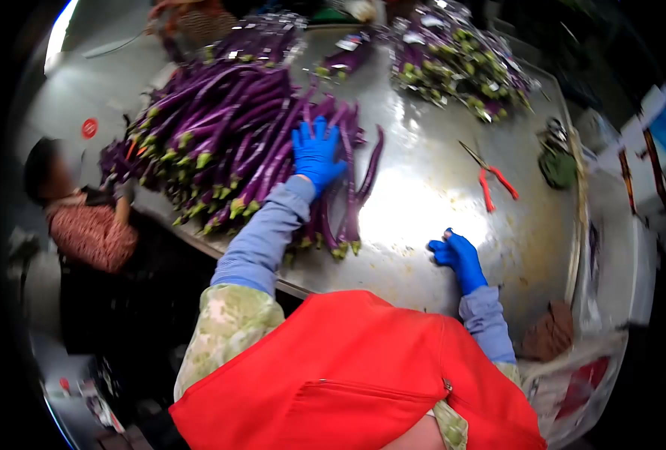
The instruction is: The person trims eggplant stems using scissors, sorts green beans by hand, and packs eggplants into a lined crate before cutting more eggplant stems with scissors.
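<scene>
A large heap of long purple eggplants [228,127] with green stem ends lies on the left of the metal table [415,202]. My left hand [318,155], in a blue glove, rests on the heap's right side with its fingers spread. Beside it, a loose eggplant [371,166] lies at the heap's right edge. My right hand [459,257], also blue-gloved, is low over the bare metal at the table's near side, its fingers apart and nothing visible in them. Red-handled scissors [490,178] lie open beyond my right hand.
Wrapped eggplants [460,60] are piled at the back right, with a smaller wrapped bundle [344,56] at the back middle. A green object [557,165] lies by the right edge. A person [85,217] stands at the left, one hand near the heap.
</scene>
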`<state>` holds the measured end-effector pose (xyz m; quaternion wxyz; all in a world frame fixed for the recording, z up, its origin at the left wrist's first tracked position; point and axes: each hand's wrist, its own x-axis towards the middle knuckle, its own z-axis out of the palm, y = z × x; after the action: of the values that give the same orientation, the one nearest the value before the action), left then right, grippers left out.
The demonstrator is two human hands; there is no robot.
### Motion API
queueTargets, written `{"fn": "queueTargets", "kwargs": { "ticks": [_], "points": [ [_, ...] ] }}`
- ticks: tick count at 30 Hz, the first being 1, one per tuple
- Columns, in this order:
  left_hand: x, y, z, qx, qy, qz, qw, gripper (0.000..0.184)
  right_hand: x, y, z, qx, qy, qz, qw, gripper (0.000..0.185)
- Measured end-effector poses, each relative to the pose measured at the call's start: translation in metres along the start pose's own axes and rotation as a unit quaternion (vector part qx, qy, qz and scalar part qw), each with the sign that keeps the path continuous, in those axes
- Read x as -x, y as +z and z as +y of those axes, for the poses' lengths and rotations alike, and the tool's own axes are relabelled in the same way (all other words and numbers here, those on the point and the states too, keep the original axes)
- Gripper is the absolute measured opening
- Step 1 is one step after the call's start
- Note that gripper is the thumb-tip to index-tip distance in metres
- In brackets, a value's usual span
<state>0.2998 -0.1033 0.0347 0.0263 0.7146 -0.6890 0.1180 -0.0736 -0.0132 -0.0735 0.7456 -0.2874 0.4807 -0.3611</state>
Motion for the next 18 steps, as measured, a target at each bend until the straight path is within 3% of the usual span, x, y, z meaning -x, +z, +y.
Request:
{"fn": "queueTargets", "kwargs": {
  "ticks": [6,10,11,12,13,14,18],
  "points": [
    [0.006,0.001,0.027,0.027,0.128,0.039,0.991,0.077,0.015,-0.006,0.006,-0.021,0.000,0.016,1.000,0.038],
    [0.008,0.030,0.061,0.056,0.414,0.001,0.909,0.066,0.008,-0.010,0.018,-0.004,-0.014,0.023,1.000,0.037],
    [0.012,0.036,0.061,-0.018,0.413,-0.134,0.901,0.066,0.006,-0.010,0.019,-0.003,-0.012,0.026,1.000,0.037],
    [0.013,0.051,0.044,0.025,0.393,-0.113,0.912,0.062,0.009,-0.005,0.012,-0.017,0.000,0.011,1.000,0.033],
    [0.001,0.045,0.028,-0.039,0.357,-0.194,0.913,0.059,0.001,-0.014,0.013,-0.051,0.059,-0.032,0.996,0.032],
    [0.002,0.048,0.004,-0.008,0.361,-0.133,0.923,0.058,0.017,-0.006,0.003,-0.010,0.023,0.035,0.999,0.031],
    [0.006,0.044,0.011,-0.038,0.349,-0.144,0.925,0.063,0.015,-0.029,0.001,0.098,-0.154,0.218,0.959,0.036]
  ]
}}
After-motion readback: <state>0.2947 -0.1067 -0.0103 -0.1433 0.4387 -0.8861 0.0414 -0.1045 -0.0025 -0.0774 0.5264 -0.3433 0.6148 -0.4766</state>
